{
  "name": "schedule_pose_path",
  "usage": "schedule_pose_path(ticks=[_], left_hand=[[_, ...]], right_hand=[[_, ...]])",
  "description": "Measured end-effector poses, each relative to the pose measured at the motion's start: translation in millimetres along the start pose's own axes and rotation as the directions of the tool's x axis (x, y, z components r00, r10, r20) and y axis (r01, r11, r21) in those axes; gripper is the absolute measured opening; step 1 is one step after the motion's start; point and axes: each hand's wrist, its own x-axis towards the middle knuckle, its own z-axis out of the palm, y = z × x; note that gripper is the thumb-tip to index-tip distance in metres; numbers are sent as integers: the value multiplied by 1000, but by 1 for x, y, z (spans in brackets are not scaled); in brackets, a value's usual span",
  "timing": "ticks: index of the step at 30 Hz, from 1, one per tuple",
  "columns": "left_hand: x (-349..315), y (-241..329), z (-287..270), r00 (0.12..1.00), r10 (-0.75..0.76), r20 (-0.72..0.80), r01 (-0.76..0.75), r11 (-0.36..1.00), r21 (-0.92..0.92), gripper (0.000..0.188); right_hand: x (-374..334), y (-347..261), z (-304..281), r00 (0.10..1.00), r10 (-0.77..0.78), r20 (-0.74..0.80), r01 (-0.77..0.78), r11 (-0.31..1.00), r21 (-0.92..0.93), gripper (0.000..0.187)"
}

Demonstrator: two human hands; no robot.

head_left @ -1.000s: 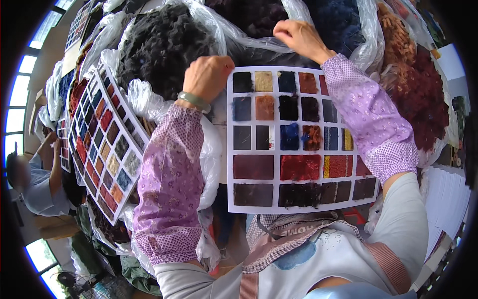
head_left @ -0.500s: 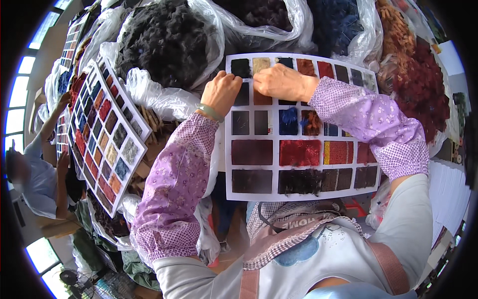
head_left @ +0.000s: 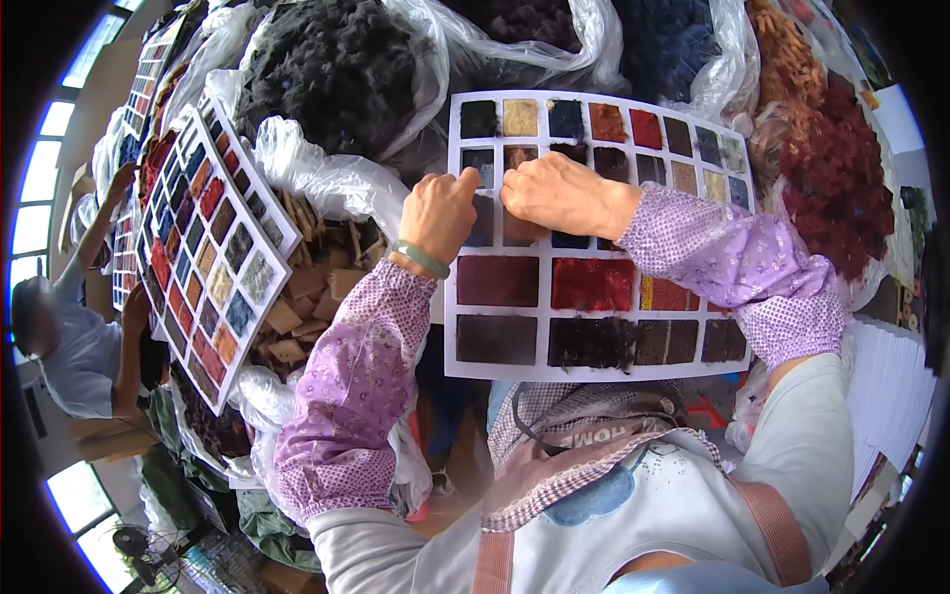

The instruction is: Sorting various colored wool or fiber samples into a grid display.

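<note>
A white sample card with rows of coloured fibre swatches lies in front of me. Over its left part my left hand is closed in a pinch beside the left column of grey swatches. Just right of it, my right hand has its fingers pressed together over a brown swatch. Whatever the fingertips hold is hidden or too small to make out. Above them show a cream swatch and a rust-orange swatch. A wide red swatch lies below the right hand.
Plastic bags hold dark grey fibre, blue fibre and dark red fibre. More sample cards lean at the left, above brown pieces. Another person works at far left. White sheets are stacked at right.
Both hands have moved down the card toward me, uncovering the top-row swatches. The card has shifted slightly up.
</note>
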Motion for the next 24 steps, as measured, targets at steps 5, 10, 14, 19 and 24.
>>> schedule_pose_path(ticks=[5, 10, 14, 19, 24], left_hand=[[-1, 4, 1, 990, -140, -3, 138, 982, -126, 7], [-7, -3, -4, 906, -413, 92, 420, 853, -308, 12], [-8, 2, 2, 900, -433, 42, 422, 846, -325, 13], [-21, 9, -5, 961, -262, -85, 225, 926, -303, 11], [-38, 13, 4, 974, 30, -226, -94, 957, -275, 24]], right_hand=[[3, 1, 1, 996, 22, 82, -33, 990, 139, 9], [7, -13, 0, 998, 24, 55, -34, 983, 180, 6], [6, -15, 11, 979, 199, 54, -206, 957, 207, 9], [-21, 2, -6, 956, 283, 76, -264, 718, 644, 7], [-35, -3, 2, 953, 280, 114, -271, 623, 733, 10]])
